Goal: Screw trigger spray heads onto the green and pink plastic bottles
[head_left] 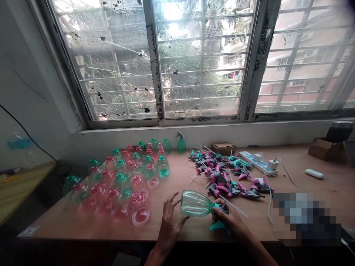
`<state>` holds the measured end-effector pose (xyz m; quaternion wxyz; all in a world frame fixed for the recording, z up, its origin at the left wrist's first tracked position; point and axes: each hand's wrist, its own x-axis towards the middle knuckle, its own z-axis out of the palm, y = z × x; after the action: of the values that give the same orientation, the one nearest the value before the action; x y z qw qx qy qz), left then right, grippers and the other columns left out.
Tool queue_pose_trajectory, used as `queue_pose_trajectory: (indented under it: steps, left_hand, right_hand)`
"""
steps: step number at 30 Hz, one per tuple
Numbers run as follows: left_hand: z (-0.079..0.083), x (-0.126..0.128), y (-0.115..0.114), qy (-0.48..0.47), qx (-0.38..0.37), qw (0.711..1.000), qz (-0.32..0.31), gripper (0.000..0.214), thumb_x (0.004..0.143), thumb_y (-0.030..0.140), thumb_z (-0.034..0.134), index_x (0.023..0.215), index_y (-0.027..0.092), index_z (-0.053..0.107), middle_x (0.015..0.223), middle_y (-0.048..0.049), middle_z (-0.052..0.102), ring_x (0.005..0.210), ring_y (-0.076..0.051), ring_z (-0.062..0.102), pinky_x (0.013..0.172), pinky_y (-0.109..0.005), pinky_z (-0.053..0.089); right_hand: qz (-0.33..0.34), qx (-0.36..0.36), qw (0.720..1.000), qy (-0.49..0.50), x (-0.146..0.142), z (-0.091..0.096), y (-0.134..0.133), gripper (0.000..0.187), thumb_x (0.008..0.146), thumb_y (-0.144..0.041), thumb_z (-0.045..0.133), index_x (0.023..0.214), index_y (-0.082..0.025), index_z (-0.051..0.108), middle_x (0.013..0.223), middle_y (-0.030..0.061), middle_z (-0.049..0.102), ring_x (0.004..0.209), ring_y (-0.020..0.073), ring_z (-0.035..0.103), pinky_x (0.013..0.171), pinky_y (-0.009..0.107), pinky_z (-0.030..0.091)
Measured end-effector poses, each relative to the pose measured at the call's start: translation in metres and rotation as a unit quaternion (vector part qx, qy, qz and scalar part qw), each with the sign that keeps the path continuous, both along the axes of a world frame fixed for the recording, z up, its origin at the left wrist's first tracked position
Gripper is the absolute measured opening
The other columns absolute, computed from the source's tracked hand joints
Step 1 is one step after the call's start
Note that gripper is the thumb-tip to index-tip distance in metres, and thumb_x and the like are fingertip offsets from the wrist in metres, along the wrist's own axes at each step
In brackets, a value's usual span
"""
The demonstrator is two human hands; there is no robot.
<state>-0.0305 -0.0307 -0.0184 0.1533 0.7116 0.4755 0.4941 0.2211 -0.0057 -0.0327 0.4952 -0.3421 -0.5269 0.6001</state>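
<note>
A translucent green spray bottle (195, 203) lies sideways in the air above the table's front edge, its base toward the left. My left hand (171, 218) curves around the base end, thumb below and fingertips at the rim. At the neck, my right hand (227, 216) is closed around the sprayer head, which has a teal collar and teal trigger (219, 225). The collar sits on the bottle's mouth; how tightly it is screwed on I cannot tell. Behind my right hand lies a pile of loose sprayer heads (222, 181) in black with pink or teal parts, with thin white tubes.
Several open pink bottles (137, 181) and green bottles (163, 166) stand on the left of the wooden table (177, 177). One green bottle with a sprayer (181, 144) stands by the wall. A power strip (257, 162) with cables and a cardboard box (323, 147) are on the right.
</note>
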Motion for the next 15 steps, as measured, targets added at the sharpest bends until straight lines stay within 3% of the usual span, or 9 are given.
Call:
queue_pose_trajectory:
  steps: [3,11,15]
  left_hand:
    - [0.0053,0.0006,-0.0013,-0.003,-0.008,1.000,-0.024,0.062,0.079,0.039,0.078,0.135,0.033,0.050,0.146,-0.0080,0.050,0.138,-0.031,0.042,0.113,-0.055,0.036]
    - [-0.0009,0.0017,0.0006,-0.013,0.009,1.000,0.004,0.036,0.093,0.028,0.059,0.128,0.033,0.057,0.142,-0.0069,0.054,0.136,-0.030,0.045,0.113,-0.056,0.037]
    - [0.0023,0.0026,-0.0003,-0.021,-0.005,1.000,-0.010,0.046,0.086,0.025,0.070,0.128,0.033,0.055,0.141,-0.0064,0.054,0.135,-0.031,0.046,0.113,-0.057,0.036]
  right_hand:
    - [0.004,0.000,1.000,-0.010,0.0002,0.0006,-0.0005,0.034,0.080,-0.047,0.076,0.085,-0.021,0.056,0.065,-0.0010,0.067,0.061,0.0172,0.061,0.060,0.030,0.048]
    - [-0.003,0.001,1.000,-0.009,0.0001,0.0011,-0.0006,0.035,0.080,-0.052,0.073,0.086,-0.022,0.056,0.065,-0.0012,0.066,0.061,0.0193,0.062,0.060,0.032,0.049]
    - [-0.009,0.003,1.000,-0.014,-0.0003,0.0029,-0.0011,0.036,0.079,-0.054,0.073,0.083,-0.022,0.057,0.064,-0.0015,0.065,0.060,0.0197,0.062,0.059,0.031,0.048]
